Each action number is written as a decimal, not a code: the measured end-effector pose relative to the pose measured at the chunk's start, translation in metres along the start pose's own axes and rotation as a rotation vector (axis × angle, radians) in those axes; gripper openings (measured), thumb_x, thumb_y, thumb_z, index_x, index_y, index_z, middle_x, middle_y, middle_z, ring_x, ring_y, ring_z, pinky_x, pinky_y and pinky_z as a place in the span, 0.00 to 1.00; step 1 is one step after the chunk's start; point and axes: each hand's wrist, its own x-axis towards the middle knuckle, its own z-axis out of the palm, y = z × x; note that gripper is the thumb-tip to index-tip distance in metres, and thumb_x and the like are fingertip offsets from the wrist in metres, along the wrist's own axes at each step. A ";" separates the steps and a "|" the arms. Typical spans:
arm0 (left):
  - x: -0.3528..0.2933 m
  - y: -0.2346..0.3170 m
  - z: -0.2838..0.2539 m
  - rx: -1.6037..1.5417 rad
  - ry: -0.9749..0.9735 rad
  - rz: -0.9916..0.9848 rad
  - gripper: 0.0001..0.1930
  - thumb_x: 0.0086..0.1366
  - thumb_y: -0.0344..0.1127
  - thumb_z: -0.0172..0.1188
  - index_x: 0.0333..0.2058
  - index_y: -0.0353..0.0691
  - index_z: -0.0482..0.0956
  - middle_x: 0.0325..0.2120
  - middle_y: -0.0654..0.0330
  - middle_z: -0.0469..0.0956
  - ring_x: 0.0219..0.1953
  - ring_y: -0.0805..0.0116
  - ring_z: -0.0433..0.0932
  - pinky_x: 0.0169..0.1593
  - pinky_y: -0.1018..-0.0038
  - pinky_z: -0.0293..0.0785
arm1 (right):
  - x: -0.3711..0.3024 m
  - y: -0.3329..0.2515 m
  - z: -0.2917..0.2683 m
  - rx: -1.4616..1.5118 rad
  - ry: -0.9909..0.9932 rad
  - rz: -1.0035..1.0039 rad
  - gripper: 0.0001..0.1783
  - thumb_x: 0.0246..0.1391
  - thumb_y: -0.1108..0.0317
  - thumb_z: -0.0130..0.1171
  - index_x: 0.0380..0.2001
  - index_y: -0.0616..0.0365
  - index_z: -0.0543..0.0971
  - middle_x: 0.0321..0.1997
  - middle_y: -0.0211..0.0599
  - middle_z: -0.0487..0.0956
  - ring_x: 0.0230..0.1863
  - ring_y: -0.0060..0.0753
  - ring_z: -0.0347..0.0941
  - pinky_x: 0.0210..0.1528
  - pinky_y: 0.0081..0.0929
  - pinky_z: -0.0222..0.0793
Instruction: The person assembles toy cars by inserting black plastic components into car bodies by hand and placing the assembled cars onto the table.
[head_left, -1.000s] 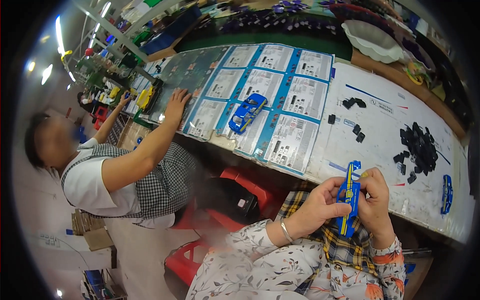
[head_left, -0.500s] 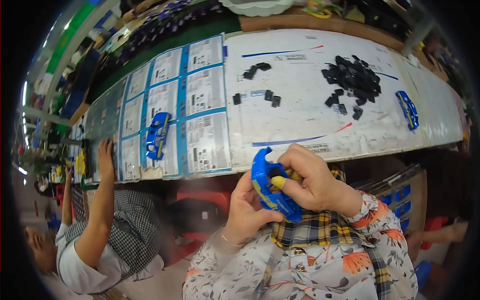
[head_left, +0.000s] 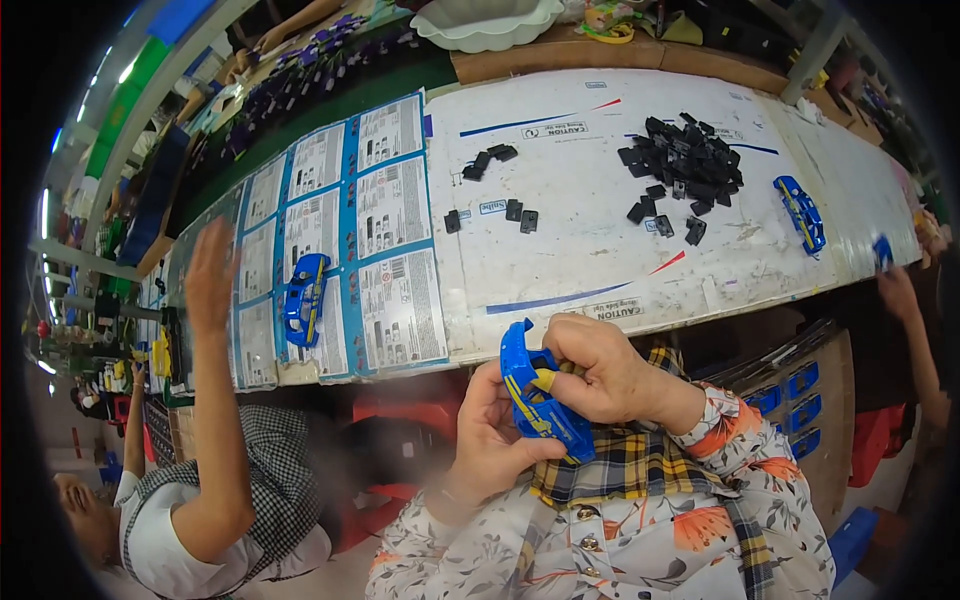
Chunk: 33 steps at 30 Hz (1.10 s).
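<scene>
Just off the table's front edge I hold a blue toy car body shell with yellow stripes, tilted on end. My left hand is closed round its lower left side, thumb across the striped face. My right hand grips its upper right edge, with the fingertips partly inside the shell. A yellow covering wraps one of its fingertips. What those fingertips touch inside is hidden. Beyond my hands, a heap of small black plastic pieces lies on the white table, with a few more black pieces scattered left of it.
A second blue car shell rests on printed sheets to the left, and a third near the right end. A co-worker's raised hand is at the left; another person's hand holds something blue at the right. A white scalloped basin stands behind.
My view has shifted slightly, while both hands keep hold of the shell. The left co-worker's hand has lifted off the table. At the right another person's hand with a blue piece has appeared.
</scene>
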 end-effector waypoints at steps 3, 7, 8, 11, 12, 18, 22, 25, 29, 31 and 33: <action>0.008 0.000 -0.004 -0.012 0.030 -0.032 0.39 0.44 0.25 0.71 0.53 0.35 0.58 0.44 0.57 0.71 0.45 0.69 0.73 0.49 0.73 0.72 | 0.000 0.009 0.003 -0.054 -0.004 0.058 0.12 0.45 0.66 0.57 0.21 0.60 0.67 0.21 0.40 0.67 0.22 0.43 0.66 0.23 0.34 0.61; 0.013 0.002 -0.027 0.089 0.031 -0.064 0.36 0.43 0.25 0.70 0.52 0.33 0.61 0.42 0.57 0.72 0.44 0.69 0.73 0.47 0.74 0.72 | 0.003 0.021 0.004 -0.061 -0.046 0.075 0.08 0.44 0.69 0.57 0.25 0.60 0.70 0.24 0.40 0.70 0.23 0.41 0.66 0.26 0.31 0.63; 0.013 0.007 -0.032 0.087 0.030 -0.061 0.36 0.43 0.25 0.70 0.52 0.33 0.61 0.42 0.57 0.72 0.44 0.69 0.73 0.47 0.74 0.72 | 0.005 0.024 0.004 -0.055 -0.064 0.074 0.08 0.45 0.69 0.57 0.28 0.60 0.71 0.26 0.40 0.72 0.25 0.42 0.68 0.28 0.32 0.65; 0.019 0.021 -0.050 0.306 0.251 0.054 0.34 0.42 0.24 0.67 0.51 0.33 0.63 0.43 0.57 0.72 0.43 0.68 0.73 0.45 0.74 0.72 | 0.010 0.043 -0.004 -0.329 0.057 -0.002 0.09 0.44 0.73 0.53 0.32 0.61 0.74 0.31 0.43 0.74 0.33 0.45 0.70 0.35 0.34 0.67; 0.018 0.029 -0.061 0.350 0.298 0.088 0.34 0.41 0.23 0.66 0.50 0.33 0.64 0.43 0.57 0.71 0.42 0.68 0.73 0.45 0.74 0.72 | 0.014 0.050 -0.006 -0.328 0.057 -0.006 0.09 0.44 0.73 0.53 0.32 0.61 0.74 0.31 0.43 0.74 0.33 0.45 0.70 0.35 0.34 0.67; 0.030 0.046 -0.134 0.624 0.521 0.302 0.28 0.45 0.19 0.58 0.49 0.32 0.65 0.39 0.57 0.72 0.40 0.70 0.72 0.43 0.77 0.71 | 0.051 0.093 -0.023 -0.601 0.202 -0.076 0.18 0.41 0.81 0.48 0.39 0.62 0.75 0.38 0.44 0.72 0.41 0.47 0.67 0.43 0.37 0.64; 0.034 0.037 -0.161 0.417 0.596 0.326 0.26 0.49 0.22 0.55 0.50 0.30 0.64 0.40 0.57 0.72 0.39 0.73 0.71 0.43 0.79 0.69 | 0.067 0.103 -0.024 -0.706 0.198 0.003 0.19 0.40 0.79 0.49 0.39 0.58 0.76 0.38 0.37 0.72 0.42 0.41 0.66 0.45 0.35 0.61; 0.035 0.034 -0.162 0.427 0.559 0.391 0.25 0.50 0.23 0.54 0.50 0.30 0.64 0.41 0.57 0.72 0.40 0.73 0.71 0.44 0.79 0.69 | 0.076 0.104 -0.024 -0.753 0.181 -0.064 0.17 0.41 0.78 0.49 0.38 0.56 0.77 0.39 0.33 0.72 0.43 0.38 0.65 0.46 0.33 0.60; 0.034 0.033 -0.162 0.439 0.532 0.411 0.26 0.49 0.23 0.54 0.50 0.30 0.63 0.42 0.56 0.71 0.41 0.72 0.72 0.45 0.79 0.69 | 0.087 0.101 -0.020 -0.782 0.123 -0.100 0.18 0.42 0.80 0.50 0.39 0.57 0.78 0.44 0.37 0.74 0.44 0.39 0.67 0.47 0.32 0.61; 0.034 0.032 -0.163 0.434 0.536 0.420 0.27 0.49 0.24 0.54 0.51 0.30 0.63 0.42 0.56 0.71 0.41 0.72 0.72 0.45 0.79 0.69 | 0.089 0.100 -0.019 -0.764 0.066 -0.049 0.18 0.42 0.80 0.49 0.39 0.57 0.78 0.43 0.37 0.74 0.44 0.39 0.67 0.48 0.33 0.61; 0.034 0.029 -0.165 0.403 0.536 0.446 0.27 0.49 0.24 0.54 0.51 0.29 0.63 0.42 0.56 0.71 0.41 0.72 0.72 0.46 0.78 0.69 | 0.092 0.097 -0.018 -0.747 0.014 0.005 0.18 0.42 0.80 0.49 0.38 0.58 0.78 0.43 0.37 0.75 0.44 0.40 0.67 0.49 0.33 0.61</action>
